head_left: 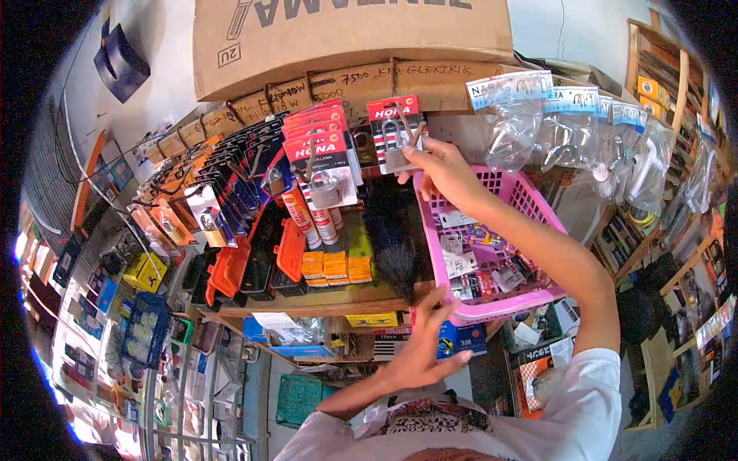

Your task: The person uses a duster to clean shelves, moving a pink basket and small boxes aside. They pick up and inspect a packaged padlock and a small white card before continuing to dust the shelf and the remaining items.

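A padlock in red HONA packaging (393, 138) hangs on a hook of the wooden beam, with my right hand (446, 173) at its lower right edge, fingers pinched on the pack. Below that arm stands a pink basket (492, 311) holding several small packaged items (492, 257). My left hand (423, 346) is near the basket's lower left corner, its fingers spread and holding nothing. Left of the single pack, more HONA padlock packs (319, 157) hang in a row.
A large cardboard box (346, 38) sits above the beam (354, 81). Clear bags (507, 131) hang at the right. On the left are other hanging packs (204, 207), orange toolboxes (290, 250) and small orange boxes (336, 266) on the shelf.
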The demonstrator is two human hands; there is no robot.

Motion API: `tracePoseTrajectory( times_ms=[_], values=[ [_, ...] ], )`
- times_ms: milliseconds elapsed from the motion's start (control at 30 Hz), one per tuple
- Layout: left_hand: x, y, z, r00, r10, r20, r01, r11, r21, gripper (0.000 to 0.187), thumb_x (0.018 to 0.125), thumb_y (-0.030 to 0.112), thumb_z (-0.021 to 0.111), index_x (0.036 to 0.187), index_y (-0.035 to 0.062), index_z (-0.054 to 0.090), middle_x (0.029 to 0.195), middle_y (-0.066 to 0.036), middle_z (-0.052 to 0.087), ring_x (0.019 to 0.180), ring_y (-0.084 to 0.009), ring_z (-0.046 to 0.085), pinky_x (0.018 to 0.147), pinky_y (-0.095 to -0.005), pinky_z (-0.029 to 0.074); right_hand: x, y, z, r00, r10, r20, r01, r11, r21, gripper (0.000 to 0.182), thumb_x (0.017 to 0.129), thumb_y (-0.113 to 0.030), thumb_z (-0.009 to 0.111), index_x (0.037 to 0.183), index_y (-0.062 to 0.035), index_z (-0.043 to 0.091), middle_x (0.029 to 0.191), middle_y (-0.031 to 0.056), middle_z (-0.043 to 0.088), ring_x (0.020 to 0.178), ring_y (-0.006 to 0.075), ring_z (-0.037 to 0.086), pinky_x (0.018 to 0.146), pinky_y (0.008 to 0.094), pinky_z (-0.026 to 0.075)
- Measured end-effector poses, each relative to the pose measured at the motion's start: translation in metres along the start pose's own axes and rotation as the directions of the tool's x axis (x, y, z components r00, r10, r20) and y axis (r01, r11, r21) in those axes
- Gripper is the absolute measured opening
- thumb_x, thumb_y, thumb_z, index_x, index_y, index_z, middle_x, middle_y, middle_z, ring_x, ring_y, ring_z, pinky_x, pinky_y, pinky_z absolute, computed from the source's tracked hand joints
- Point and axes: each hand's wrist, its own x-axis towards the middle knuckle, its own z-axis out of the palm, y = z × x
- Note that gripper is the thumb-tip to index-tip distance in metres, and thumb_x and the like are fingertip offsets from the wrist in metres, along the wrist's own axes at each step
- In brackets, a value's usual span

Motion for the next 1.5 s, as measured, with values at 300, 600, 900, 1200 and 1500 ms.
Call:
tracePoseTrajectory(
  times_ms=[300, 600, 900, 1200, 1500],
  values=[
    [-0.050, -0.016, 0.011, 0.978, -0.134, -0.158, 0.104, 0.977, -0.185, 0.044, 0.092, 0.018, 0.063, 0.130, 0.0020, 0.047, 0.133, -0.021, 0.047, 0.124, -0.0315, 0.048, 0.105, -0.0429, 0.036, -0.007, 0.003, -0.013, 0.987, 0.159, 0.013, -0.159, 0.987, -0.022, 0.035, 0.095, -0.030, 0.060, 0.117, -0.0020, 0.059, 0.097, 0.0069, 0.067, 0.063, 0.0089, 0.062, 0.042, 0.0209, 0.041],
    [-0.156, -0.070, 0.027, 0.666, -0.739, 0.103, 0.670, 0.531, -0.519, 0.027, 0.099, 0.021, 0.056, 0.117, 0.0017, 0.057, 0.089, -0.002, 0.057, 0.080, -0.0117, 0.055, 0.073, -0.0278, 0.047, -0.072, 0.019, -0.072, 0.983, 0.161, 0.086, -0.113, 0.907, -0.405, 0.040, 0.090, -0.023, 0.067, 0.123, -0.0028, 0.057, 0.092, 0.0087, 0.067, 0.077, 0.0117, 0.063, 0.068, 0.0281, 0.051],
    [-0.286, -0.169, 0.059, 0.299, -0.875, 0.382, 0.950, 0.233, -0.209, 0.025, 0.096, 0.021, 0.058, 0.115, 0.0046, 0.056, 0.096, -0.005, 0.062, 0.078, -0.0132, 0.061, 0.066, -0.0284, 0.050, -0.102, 0.075, -0.160, 0.790, 0.551, 0.267, 0.103, 0.310, -0.945, 0.044, 0.088, -0.040, 0.062, 0.120, -0.0093, 0.062, 0.106, 0.0176, 0.066, 0.100, 0.0359, 0.063, 0.086, 0.0454, 0.048],
    [-0.311, -0.162, 0.069, 0.477, -0.731, 0.488, 0.876, 0.440, -0.197, 0.030, 0.099, 0.023, 0.054, 0.124, 0.0052, 0.055, 0.115, -0.006, 0.056, 0.089, -0.0176, 0.063, 0.076, -0.0315, 0.052, -0.101, 0.127, -0.174, 0.408, 0.889, 0.209, 0.126, 0.172, -0.977, 0.058, 0.088, -0.057, 0.059, 0.110, -0.0035, 0.067, 0.103, 0.0151, 0.068, 0.093, 0.0324, 0.064, 0.082, 0.0452, 0.049],
    [-0.304, -0.133, 0.060, 0.279, -0.874, 0.398, 0.934, 0.151, -0.322, 0.029, 0.100, 0.025, 0.054, 0.119, 0.0040, 0.054, 0.105, -0.008, 0.059, 0.089, -0.0186, 0.062, 0.079, -0.0333, 0.051, -0.099, 0.148, -0.208, 0.426, 0.876, 0.227, 0.118, 0.195, -0.974, 0.052, 0.073, -0.042, 0.082, 0.104, -0.0033, 0.067, 0.091, 0.0134, 0.067, 0.084, 0.0284, 0.063, 0.073, 0.0410, 0.049]
  ],
)
